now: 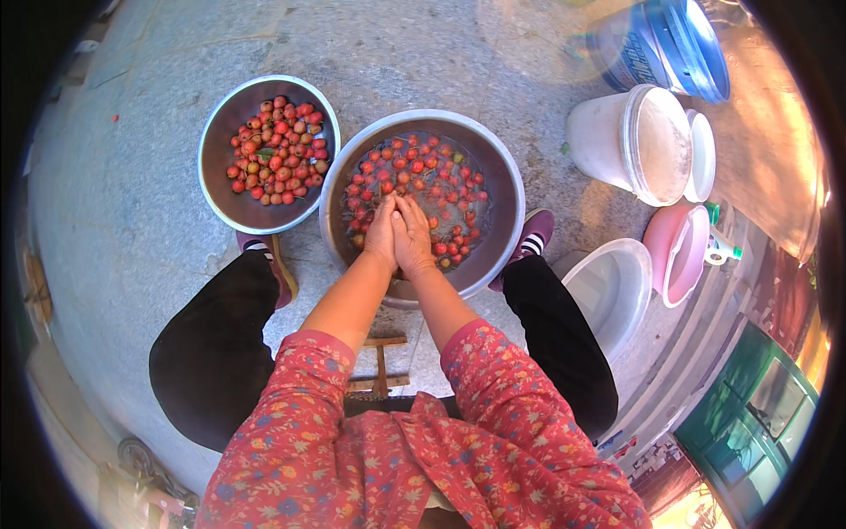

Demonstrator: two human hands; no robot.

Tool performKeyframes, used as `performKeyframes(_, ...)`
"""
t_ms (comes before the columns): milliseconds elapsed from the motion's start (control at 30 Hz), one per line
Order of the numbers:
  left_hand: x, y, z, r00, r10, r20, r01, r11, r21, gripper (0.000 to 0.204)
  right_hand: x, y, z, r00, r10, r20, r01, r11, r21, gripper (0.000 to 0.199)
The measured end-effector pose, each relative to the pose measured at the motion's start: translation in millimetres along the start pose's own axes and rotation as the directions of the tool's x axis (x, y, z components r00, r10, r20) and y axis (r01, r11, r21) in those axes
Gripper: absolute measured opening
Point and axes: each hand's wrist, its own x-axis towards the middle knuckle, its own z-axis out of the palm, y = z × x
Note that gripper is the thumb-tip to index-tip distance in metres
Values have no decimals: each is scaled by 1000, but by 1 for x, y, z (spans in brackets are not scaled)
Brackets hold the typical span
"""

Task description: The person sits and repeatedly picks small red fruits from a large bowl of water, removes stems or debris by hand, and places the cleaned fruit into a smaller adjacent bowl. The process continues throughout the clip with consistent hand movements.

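Note:
Between my feet stands a metal basin [505,207] of water, with small round red fruits [417,165], like hawthorns, floating in it. Over its near half, my left hand [381,234] and my right hand [411,236] are pressed together, palms facing and fingers closed. Whatever may lie between the palms is hidden. Fruits surround the hands on both sides. Touching or nearly touching the basin on its left is a smaller metal bowl [214,167] holding a heap of similar red fruits [277,162], with a green leaf [265,152] among them.
To the right stand a white bucket [604,141], a blue bucket [656,53], a pink basin [670,242] and a pale shallow basin [639,304]. A white bottle [721,247] with a green cap is beside them. A wooden stool [381,370] shows beneath me, on the stone floor [132,176].

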Motion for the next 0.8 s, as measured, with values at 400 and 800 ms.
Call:
performKeyframes(400,-25,9,8,983,-175,46,176,984,-22,45,-10,-6,-8,992,-91,88,88,996,33,42)
performKeyframes(800,-14,-24,-24,901,432,24,-197,360,912,44,-4,69,-50,942,150,-299,-279,846,-455,44)
